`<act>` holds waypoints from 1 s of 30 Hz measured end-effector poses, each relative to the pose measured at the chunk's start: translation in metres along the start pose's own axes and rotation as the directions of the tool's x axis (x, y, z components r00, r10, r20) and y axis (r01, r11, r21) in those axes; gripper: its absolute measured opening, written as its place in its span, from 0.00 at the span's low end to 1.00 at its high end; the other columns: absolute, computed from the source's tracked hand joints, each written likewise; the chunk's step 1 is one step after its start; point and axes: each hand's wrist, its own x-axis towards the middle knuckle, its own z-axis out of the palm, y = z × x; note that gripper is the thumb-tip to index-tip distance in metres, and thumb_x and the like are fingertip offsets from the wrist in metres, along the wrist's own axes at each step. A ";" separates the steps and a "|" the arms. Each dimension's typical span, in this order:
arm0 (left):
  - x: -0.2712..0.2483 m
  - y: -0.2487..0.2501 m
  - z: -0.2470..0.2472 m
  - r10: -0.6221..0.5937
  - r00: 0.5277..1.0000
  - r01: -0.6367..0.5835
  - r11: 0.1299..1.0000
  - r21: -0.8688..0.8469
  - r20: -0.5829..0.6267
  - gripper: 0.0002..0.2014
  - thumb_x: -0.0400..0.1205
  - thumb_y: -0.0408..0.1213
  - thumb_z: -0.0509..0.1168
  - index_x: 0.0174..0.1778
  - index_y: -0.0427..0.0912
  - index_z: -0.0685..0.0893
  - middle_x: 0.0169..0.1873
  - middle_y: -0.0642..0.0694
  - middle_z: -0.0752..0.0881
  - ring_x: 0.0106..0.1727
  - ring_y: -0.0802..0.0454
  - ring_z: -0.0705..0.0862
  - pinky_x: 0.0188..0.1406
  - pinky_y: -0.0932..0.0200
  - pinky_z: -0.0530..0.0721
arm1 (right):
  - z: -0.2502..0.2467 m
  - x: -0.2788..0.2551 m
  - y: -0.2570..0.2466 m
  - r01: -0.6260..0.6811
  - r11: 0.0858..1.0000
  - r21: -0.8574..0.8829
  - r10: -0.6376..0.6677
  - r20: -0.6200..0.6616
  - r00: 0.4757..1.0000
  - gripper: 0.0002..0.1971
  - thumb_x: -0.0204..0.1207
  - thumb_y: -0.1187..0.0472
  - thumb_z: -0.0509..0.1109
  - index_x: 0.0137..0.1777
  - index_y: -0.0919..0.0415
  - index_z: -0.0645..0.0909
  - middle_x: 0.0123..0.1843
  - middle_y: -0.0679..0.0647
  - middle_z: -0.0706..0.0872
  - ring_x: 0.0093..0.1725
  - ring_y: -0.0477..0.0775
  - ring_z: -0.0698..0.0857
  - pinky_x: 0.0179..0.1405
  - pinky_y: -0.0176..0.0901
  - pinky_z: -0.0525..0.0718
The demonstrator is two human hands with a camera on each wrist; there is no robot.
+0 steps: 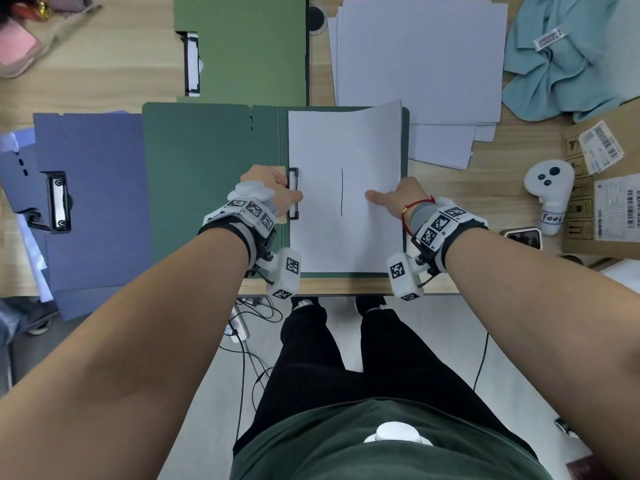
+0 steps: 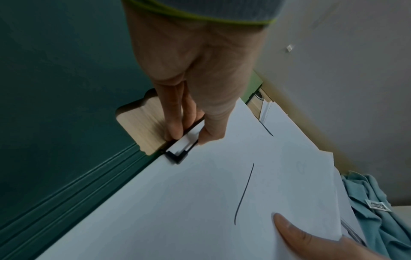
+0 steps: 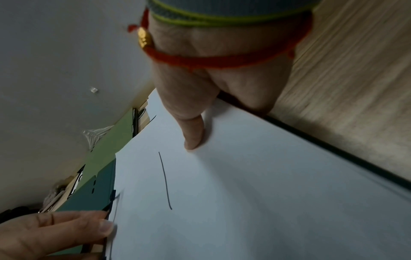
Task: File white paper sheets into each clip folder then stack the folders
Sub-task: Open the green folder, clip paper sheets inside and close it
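Observation:
A dark green clip folder [image 1: 207,185] lies open at the table's front. A white sheet [image 1: 346,230] with one black pen line lies on its right half, far right corner curled up. My left hand [image 1: 277,194] pinches the black clip [image 1: 292,194] at the sheet's left edge; in the left wrist view the fingers [image 2: 177,123] grip the clip [image 2: 180,151] from both sides. My right hand [image 1: 394,199] holds the sheet's right edge, thumb [image 3: 193,135] on top and fingers tucked under it. A loose stack of white paper [image 1: 415,57] lies behind.
A light green folder [image 1: 249,46] lies at the back, a blue clip folder [image 1: 93,202] at the left. On the right are a teal cloth [image 1: 571,64], a white controller [image 1: 549,195], a phone [image 1: 523,235] and a cardboard box [image 1: 602,188]. The table edge [image 1: 346,291] runs under my wrists.

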 end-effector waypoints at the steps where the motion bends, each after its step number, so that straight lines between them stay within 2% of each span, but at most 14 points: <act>1: 0.000 0.000 0.000 0.000 1.000 0.000 1.000 0.008 -0.006 0.17 0.68 0.50 0.76 0.53 0.53 0.89 0.42 0.53 0.91 0.45 0.51 0.90 0.53 0.52 0.89 | 0.000 0.000 0.000 0.000 1.000 -0.003 0.000 0.002 1.000 0.44 0.75 0.41 0.72 0.81 0.67 0.61 0.77 0.62 0.72 0.75 0.65 0.72 0.65 0.50 0.73; 5: 0.003 0.003 0.002 -0.008 1.000 0.008 0.999 0.031 -0.021 0.16 0.70 0.49 0.76 0.53 0.53 0.89 0.44 0.52 0.91 0.46 0.50 0.89 0.53 0.53 0.88 | 0.001 0.000 0.000 0.006 1.000 -0.011 -0.006 -0.002 1.000 0.42 0.76 0.42 0.72 0.80 0.68 0.62 0.77 0.62 0.72 0.75 0.64 0.73 0.63 0.48 0.73; 7: 0.004 0.005 0.004 -0.021 0.999 0.023 0.998 0.054 -0.034 0.16 0.68 0.49 0.77 0.51 0.52 0.89 0.44 0.52 0.91 0.45 0.51 0.89 0.52 0.54 0.88 | 0.002 0.001 -0.001 0.008 1.000 -0.017 -0.008 -0.007 1.000 0.40 0.76 0.43 0.71 0.79 0.67 0.63 0.76 0.62 0.73 0.74 0.64 0.74 0.58 0.46 0.72; 11: 0.005 0.011 0.007 -0.022 0.999 0.029 0.988 0.148 -0.045 0.11 0.68 0.48 0.76 0.44 0.51 0.86 0.40 0.51 0.88 0.39 0.51 0.85 0.40 0.60 0.83 | 0.003 0.003 0.000 0.006 1.000 -0.027 -0.007 -0.016 1.000 0.39 0.77 0.44 0.71 0.79 0.67 0.63 0.75 0.62 0.74 0.73 0.64 0.75 0.54 0.44 0.70; 17: 0.007 0.014 0.010 -0.022 0.999 0.030 0.972 0.231 -0.039 0.10 0.67 0.46 0.75 0.39 0.51 0.82 0.35 0.50 0.83 0.34 0.52 0.80 0.33 0.63 0.78 | 0.001 0.005 0.000 0.038 0.998 -0.043 -0.039 -0.030 0.999 0.39 0.75 0.44 0.73 0.77 0.69 0.66 0.71 0.62 0.78 0.69 0.63 0.78 0.52 0.43 0.72; 19: 0.008 0.013 0.010 -0.014 0.999 0.023 0.972 0.236 -0.039 0.10 0.67 0.45 0.75 0.40 0.51 0.83 0.36 0.50 0.85 0.35 0.52 0.81 0.34 0.63 0.80 | -0.002 0.010 0.005 0.053 0.999 -0.014 -0.053 -0.038 0.998 0.35 0.72 0.45 0.76 0.71 0.67 0.73 0.63 0.60 0.81 0.63 0.60 0.81 0.52 0.42 0.73; 21: 0.009 0.012 0.010 -0.006 0.999 0.015 0.972 0.236 -0.038 0.10 0.68 0.45 0.75 0.42 0.47 0.87 0.39 0.49 0.89 0.36 0.51 0.83 0.35 0.62 0.81 | -0.006 0.015 0.013 0.048 0.999 0.011 -0.047 -0.050 0.998 0.22 0.68 0.45 0.79 0.51 0.61 0.80 0.46 0.56 0.82 0.48 0.56 0.82 0.44 0.41 0.75; 22: 0.009 0.012 0.010 -0.005 0.999 0.014 0.972 0.235 -0.038 0.12 0.68 0.45 0.76 0.44 0.46 0.88 0.42 0.48 0.90 0.36 0.50 0.84 0.35 0.61 0.81 | -0.009 0.017 0.017 0.038 0.999 0.020 -0.036 -0.062 0.997 0.20 0.66 0.45 0.80 0.41 0.59 0.78 0.38 0.54 0.80 0.40 0.55 0.81 0.39 0.40 0.76; 23: 0.009 0.012 0.010 -0.004 0.999 0.013 0.972 0.235 -0.039 0.13 0.68 0.45 0.76 0.46 0.46 0.89 0.43 0.48 0.91 0.36 0.50 0.84 0.34 0.61 0.81 | -0.010 0.018 0.020 0.030 0.999 0.037 -0.027 -0.068 0.997 0.20 0.65 0.46 0.81 0.35 0.58 0.75 0.33 0.54 0.79 0.35 0.55 0.80 0.36 0.40 0.77; 24: 0.007 0.013 0.009 -0.005 0.999 0.014 0.972 0.235 -0.037 0.13 0.69 0.44 0.76 0.48 0.46 0.89 0.44 0.47 0.91 0.37 0.50 0.84 0.34 0.61 0.81 | -0.012 0.018 0.023 0.013 0.998 0.064 -0.009 -0.065 0.998 0.20 0.65 0.48 0.82 0.33 0.58 0.75 0.30 0.54 0.81 0.31 0.55 0.81 0.34 0.40 0.81; 26: 0.006 0.015 0.007 -0.009 1.000 0.016 0.971 0.238 -0.029 0.15 0.69 0.45 0.76 0.49 0.45 0.89 0.46 0.47 0.91 0.38 0.50 0.84 0.36 0.60 0.81 | -0.017 0.016 0.029 -0.024 0.995 0.096 0.029 -0.046 0.999 0.17 0.63 0.51 0.84 0.36 0.59 0.79 0.33 0.59 0.88 0.29 0.55 0.84 0.41 0.47 0.90; 28: 0.004 0.016 0.005 -0.019 1.000 0.023 0.969 0.244 -0.021 0.15 0.70 0.46 0.76 0.50 0.46 0.88 0.48 0.48 0.91 0.40 0.50 0.85 0.38 0.59 0.81 | -0.022 0.017 0.034 -0.042 0.997 0.071 0.046 -0.051 0.998 0.16 0.62 0.52 0.85 0.37 0.59 0.82 0.38 0.61 0.91 0.32 0.57 0.85 0.47 0.54 0.91; 30: 0.003 0.015 0.003 -0.014 1.000 0.016 0.967 0.255 -0.010 0.16 0.71 0.49 0.76 0.51 0.46 0.87 0.48 0.47 0.90 0.45 0.49 0.87 0.43 0.57 0.84 | -0.029 0.015 0.033 -0.037 0.999 -0.022 0.035 -0.072 0.997 0.15 0.61 0.52 0.84 0.41 0.59 0.85 0.39 0.59 0.91 0.34 0.57 0.85 0.46 0.51 0.90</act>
